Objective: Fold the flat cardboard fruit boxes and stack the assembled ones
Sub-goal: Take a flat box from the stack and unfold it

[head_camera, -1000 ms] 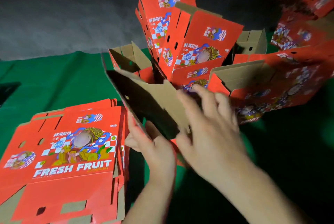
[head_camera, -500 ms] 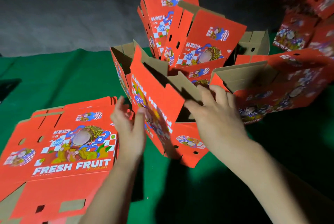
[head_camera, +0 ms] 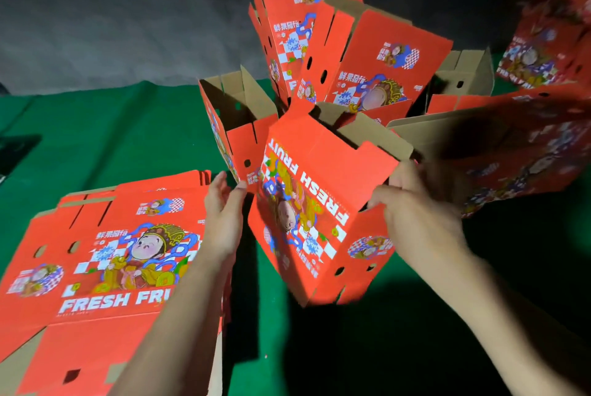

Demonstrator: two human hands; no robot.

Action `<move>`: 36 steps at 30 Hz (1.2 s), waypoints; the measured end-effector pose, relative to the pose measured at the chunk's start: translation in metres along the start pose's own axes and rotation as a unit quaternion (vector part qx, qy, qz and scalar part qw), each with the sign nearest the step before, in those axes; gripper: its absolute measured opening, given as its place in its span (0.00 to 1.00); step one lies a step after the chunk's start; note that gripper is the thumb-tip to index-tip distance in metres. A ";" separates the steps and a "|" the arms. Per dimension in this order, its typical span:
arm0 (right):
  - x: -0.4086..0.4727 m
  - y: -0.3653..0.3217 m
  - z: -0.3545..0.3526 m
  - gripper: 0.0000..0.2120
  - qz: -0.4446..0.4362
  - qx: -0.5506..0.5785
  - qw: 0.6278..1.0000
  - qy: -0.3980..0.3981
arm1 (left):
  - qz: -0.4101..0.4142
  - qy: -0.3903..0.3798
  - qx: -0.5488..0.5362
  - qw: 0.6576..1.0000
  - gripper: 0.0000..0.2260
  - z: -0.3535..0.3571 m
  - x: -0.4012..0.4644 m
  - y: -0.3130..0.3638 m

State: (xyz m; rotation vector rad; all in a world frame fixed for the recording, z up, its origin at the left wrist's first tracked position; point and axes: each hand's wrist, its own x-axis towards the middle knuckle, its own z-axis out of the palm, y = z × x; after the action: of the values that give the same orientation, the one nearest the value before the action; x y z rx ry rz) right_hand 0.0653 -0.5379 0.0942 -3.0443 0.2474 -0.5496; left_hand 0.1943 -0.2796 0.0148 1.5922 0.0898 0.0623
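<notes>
A red "FRESH FRUIT" cardboard box (head_camera: 315,203) hangs half-folded and tilted above the green cloth, its printed panel facing me and brown flaps open at the top. My right hand (head_camera: 415,207) grips its right side near the upper corner. My left hand (head_camera: 224,213) is held with straight fingers at the box's left edge; I cannot tell whether it touches. A stack of flat red boxes (head_camera: 105,261) lies at the lower left. Several folded boxes (head_camera: 361,53) are piled behind.
The green cloth (head_camera: 105,136) covers the work surface, with a dark grey backdrop beyond. An open-topped folded box (head_camera: 233,114) stands just behind the held one. More red boxes (head_camera: 543,43) lean at the right. Dark shadow lies at the lower right.
The held box has turned from showing its brown inside to showing its red printed panel. My left hand has let go and opened beside it; my right hand moved to the right side.
</notes>
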 end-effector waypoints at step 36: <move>-0.033 0.022 0.032 0.13 0.124 0.432 0.892 -0.044 | 0.099 -0.273 0.374 0.881 0.24 -0.083 -0.066 0.052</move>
State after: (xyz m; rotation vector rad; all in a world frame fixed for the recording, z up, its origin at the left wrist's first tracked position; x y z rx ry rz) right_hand 0.0429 -0.5536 0.0518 -2.1219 0.2833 -0.3607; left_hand 0.1213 -0.2044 0.0703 2.3292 -0.5574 -0.3012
